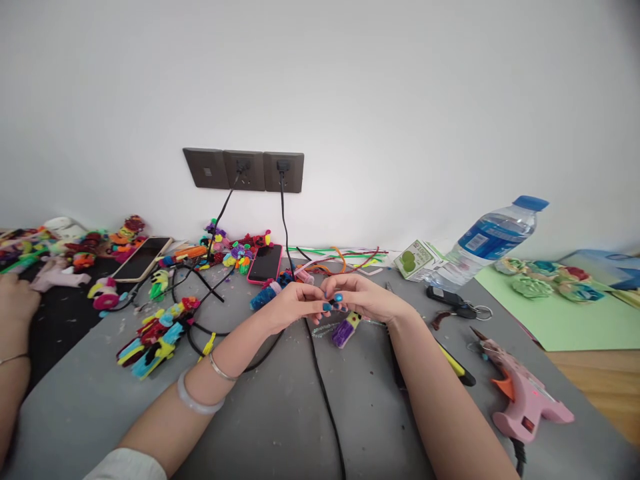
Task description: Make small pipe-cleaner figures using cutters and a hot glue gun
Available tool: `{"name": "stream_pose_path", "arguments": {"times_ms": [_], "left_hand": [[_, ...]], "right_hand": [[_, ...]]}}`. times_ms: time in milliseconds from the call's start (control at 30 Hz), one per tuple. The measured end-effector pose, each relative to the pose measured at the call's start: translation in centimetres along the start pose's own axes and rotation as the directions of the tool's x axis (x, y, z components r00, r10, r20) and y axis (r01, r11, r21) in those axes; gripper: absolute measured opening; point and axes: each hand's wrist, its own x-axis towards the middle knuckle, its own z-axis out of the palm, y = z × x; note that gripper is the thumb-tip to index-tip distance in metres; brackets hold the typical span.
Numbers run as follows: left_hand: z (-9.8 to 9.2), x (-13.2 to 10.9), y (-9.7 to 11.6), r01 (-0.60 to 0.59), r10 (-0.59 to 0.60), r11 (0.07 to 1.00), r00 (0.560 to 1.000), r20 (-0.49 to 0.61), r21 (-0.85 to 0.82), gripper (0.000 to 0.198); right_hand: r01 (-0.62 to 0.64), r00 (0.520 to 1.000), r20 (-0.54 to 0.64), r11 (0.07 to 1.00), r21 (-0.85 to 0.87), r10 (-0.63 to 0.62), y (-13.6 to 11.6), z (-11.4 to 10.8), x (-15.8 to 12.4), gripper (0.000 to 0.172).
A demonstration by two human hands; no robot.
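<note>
My left hand [300,303] and my right hand [364,297] meet over the middle of the grey table, fingertips pinched together. Between them shows a small black piece [333,302], too small to make out its kind. Dark blue nail polish is on the fingers. Just below my right hand lies a small purple and cream fuzzy figure [345,331], with silvery tinsel stems [325,329] beside it. Left of my left hand is a blue fuzzy pipe-cleaner piece [265,295], partly covered by the hand.
A pink glue gun [530,400] lies at right, near a car key [445,297] and a tilted water bottle [493,240]. Pipe-cleaner figures [157,337] and phones [265,263] lie left and behind. A black cable [323,387] crosses the table. Another person's hand [17,303] is far left.
</note>
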Motion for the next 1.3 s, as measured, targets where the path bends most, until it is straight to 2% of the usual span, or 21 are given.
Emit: {"name": "stream_pose_path", "arguments": {"times_ms": [200,333,667,800,933,1100,1300], "left_hand": [[0.6,-0.2,0.5,-0.009,0.006,0.997,0.999,-0.033,-0.079,0.039],[0.7,-0.1,0.6,0.032,-0.038,0.99,0.998,-0.042,-0.135,0.041],[0.5,0.4,-0.3,0.064,-0.091,0.953,0.993,-0.077,-0.296,0.041],[0.4,0.5,-0.3,0.025,-0.072,0.94,0.99,-0.125,-0.339,0.034],[0.4,0.6,-0.2,-0.015,-0.047,0.943,0.983,-0.176,-0.332,0.034],[0.4,0.5,-0.3,-0.056,0.0,0.953,0.982,-0.188,-0.298,0.038],[0.1,0.3,-0.1,0.063,-0.093,0.971,0.988,-0.122,-0.231,0.031]], "right_hand": [[0.075,0.997,0.02,0.997,-0.01,-0.075,0.3,0.1,0.2,0.021],[0.124,0.992,0.012,0.992,0.005,-0.124,0.4,0.4,0.5,0.021],[0.088,0.992,-0.094,0.995,0.042,-0.084,0.3,0.5,0.6,0.022],[0.109,0.983,-0.159,0.99,0.091,-0.094,0.4,0.4,0.6,0.031],[0.129,0.967,-0.219,0.991,-0.035,-0.134,0.0,0.7,0.8,0.024],[0.152,0.941,-0.276,0.972,-0.178,-0.198,-0.2,1.0,0.9,0.02],[0.089,0.958,-0.25,0.973,-0.211,-0.142,-0.3,0.9,0.7,0.025]]}}
